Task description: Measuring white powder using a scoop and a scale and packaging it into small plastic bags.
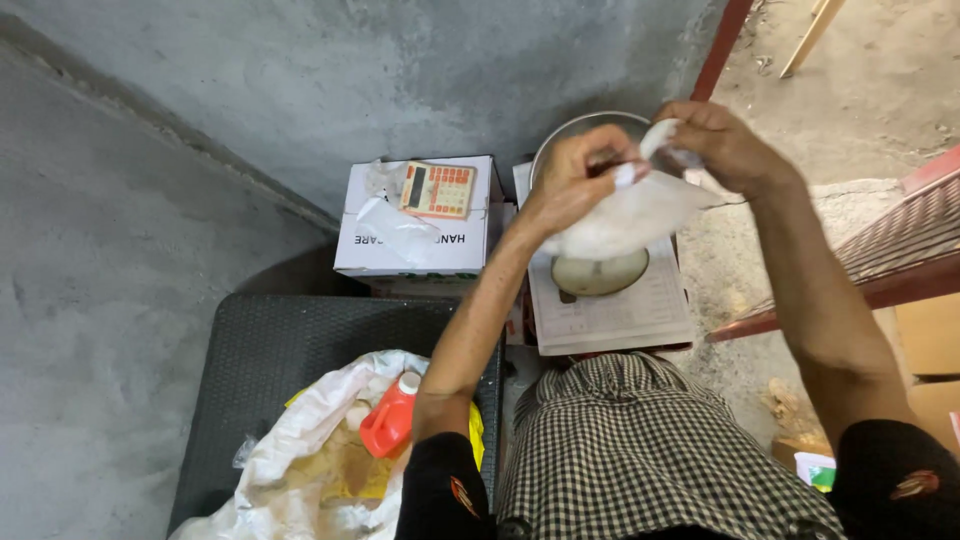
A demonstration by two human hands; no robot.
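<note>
grey concrete floor surrounds a weighing scale. above its round metal pan, the left hand and right hand pinch shut the twisted neck of a filled white plastic bag, keeping its contents in.

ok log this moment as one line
left hand grips bag neck | right hand grips bag neck | white plastic bag held above weighing scale
</note>
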